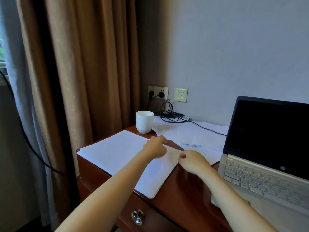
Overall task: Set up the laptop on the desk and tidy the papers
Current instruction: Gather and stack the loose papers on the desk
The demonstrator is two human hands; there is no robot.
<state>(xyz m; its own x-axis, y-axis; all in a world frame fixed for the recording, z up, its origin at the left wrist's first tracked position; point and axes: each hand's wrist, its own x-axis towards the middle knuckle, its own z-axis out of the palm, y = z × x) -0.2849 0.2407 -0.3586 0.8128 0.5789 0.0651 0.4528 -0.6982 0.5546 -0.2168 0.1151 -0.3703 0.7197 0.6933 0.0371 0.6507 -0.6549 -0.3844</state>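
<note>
A stack of white papers (117,153) lies on the left end of the wooden desk (184,190), one corner hanging over the front edge. My left hand (156,147) has its fingers curled over the stack's far edge. My right hand (192,160) pinches the stack's right corner between thumb and fingers. More loose sheets (192,133), some with writing, spread behind the hands toward the wall. An open silver laptop (260,178) with a dark screen stands at the right, its left edge beside my right hand.
A white cup (144,122) stands at the back left of the desk near the stack. A black cable and charger (172,114) run from the wall sockets (158,92) to the laptop. Brown curtains (83,64) hang at left. A drawer handle (137,217) sits below the front edge.
</note>
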